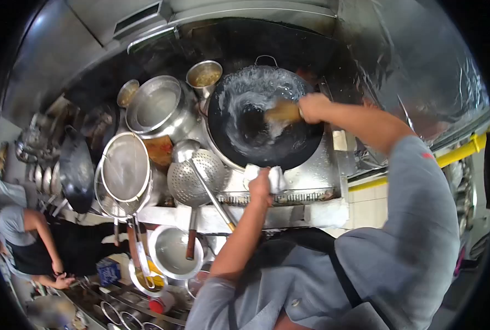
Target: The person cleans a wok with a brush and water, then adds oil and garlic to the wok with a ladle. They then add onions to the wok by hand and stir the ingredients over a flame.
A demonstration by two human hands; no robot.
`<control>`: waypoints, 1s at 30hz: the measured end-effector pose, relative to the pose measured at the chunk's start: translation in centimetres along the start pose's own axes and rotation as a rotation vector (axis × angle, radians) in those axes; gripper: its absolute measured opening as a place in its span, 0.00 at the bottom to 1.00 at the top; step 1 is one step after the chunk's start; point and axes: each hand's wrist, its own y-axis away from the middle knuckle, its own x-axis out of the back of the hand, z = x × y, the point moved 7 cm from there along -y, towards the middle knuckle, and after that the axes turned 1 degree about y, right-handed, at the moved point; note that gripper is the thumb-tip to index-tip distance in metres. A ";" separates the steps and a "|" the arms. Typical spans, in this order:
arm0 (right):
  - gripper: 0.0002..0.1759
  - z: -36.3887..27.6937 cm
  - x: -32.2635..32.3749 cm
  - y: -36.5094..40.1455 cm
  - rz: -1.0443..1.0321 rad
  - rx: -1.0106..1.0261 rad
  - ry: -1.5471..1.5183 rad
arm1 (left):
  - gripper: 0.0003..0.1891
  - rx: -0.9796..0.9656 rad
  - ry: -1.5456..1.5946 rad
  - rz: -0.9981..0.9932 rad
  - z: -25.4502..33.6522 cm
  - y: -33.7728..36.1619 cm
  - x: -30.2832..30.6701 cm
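A dark wok (300, 148) with swirling, foamy water in it sits on the stove. My right hand (314, 107) is closed round a tan wok brush (282, 112), whose bristle end is blurred in the water. At the near rim, my left hand (261, 185) grips a folded white cloth (278, 179) against the wok's edge. Whether a handle lies under the cloth is hidden. Left of the wok are a perforated skimmer (192, 179) and a ladle (185, 150), its long handle reaching toward my left forearm.
Left of the skimmer stand mesh strainers (125, 168) and a large metal pot (155, 104). A small pot (204, 74) of brownish liquid stands behind. Below the counter edge is a metal bowl (176, 252). A co-worker (41, 242) stands at far left. A yellow pipe (460, 151) runs along the right.
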 end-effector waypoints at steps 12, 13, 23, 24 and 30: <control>0.30 -4.9 -6.7 17.2 0.179 0.337 -0.528 | 0.20 -0.482 -0.490 0.287 8.1 8.3 5.2; 0.33 -2.0 -7.8 17.2 0.161 0.361 -0.482 | 0.19 -0.483 -0.617 0.348 9.3 10.3 5.8; 0.34 7.6 3.7 17.0 0.233 -0.304 -0.788 | 0.12 -0.664 -0.679 0.201 13.8 13.7 6.4; 0.33 7.8 3.6 16.7 0.230 -0.320 -0.750 | 0.12 -0.662 -0.729 0.210 14.0 14.6 6.1; 0.31 9.9 -0.3 13.6 0.197 -0.436 -0.804 | 0.12 -0.804 -0.904 0.227 15.2 16.2 4.9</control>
